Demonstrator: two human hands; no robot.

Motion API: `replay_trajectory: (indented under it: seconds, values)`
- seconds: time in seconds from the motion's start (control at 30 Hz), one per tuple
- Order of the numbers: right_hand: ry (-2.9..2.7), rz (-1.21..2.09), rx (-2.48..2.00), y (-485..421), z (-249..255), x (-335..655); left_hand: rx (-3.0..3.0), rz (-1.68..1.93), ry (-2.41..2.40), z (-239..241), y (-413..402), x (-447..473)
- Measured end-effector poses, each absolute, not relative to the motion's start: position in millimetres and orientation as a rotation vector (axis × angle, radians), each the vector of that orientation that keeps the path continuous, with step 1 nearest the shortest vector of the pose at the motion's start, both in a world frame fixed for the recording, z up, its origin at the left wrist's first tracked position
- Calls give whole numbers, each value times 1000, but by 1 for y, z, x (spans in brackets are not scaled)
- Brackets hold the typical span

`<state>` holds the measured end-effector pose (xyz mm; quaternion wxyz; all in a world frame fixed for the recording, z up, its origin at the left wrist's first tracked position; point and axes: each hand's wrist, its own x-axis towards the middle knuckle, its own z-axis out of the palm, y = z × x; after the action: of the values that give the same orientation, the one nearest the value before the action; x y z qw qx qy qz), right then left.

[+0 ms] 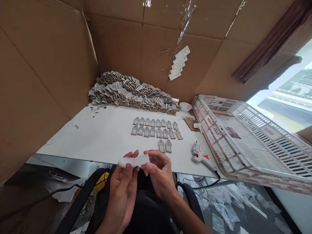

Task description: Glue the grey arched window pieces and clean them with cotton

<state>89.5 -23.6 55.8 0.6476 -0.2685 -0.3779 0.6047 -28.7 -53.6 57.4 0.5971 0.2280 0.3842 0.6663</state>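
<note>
Just in front of the table's near edge, a white strip [134, 161] stretches between my two hands, rounded and thicker at its left end. Its exact kind cannot be made out. My left hand [123, 182] grips the rounded end from below, thumb on top. Fingers and thumb of my right hand [159, 170] pinch the other end. Beyond them on the white table lie two small arch-shaped pieces [165, 146], grey-white with cut-out openings. Two rows of similar arch pieces [152, 123] are laid out farther back.
A large heap of arch pieces [131, 94] lies against the cardboard wall [161, 48]. To the right are a glue gun [201, 156] with its cord, a white bowl [185, 107] and a big plastic crate [212, 152]. Clear plastic bags [226, 198] litter the floor.
</note>
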Motion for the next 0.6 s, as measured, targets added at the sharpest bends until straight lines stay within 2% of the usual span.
replay_trajectory:
  seconds: [0.27,0.6]
  values:
    - [-610,1576,-577,-33,52,59,497,1613,906,58,-56,-32]
    - [-949,1425,-817,-27,50,70,626,1740,1002,53,-46,-40]
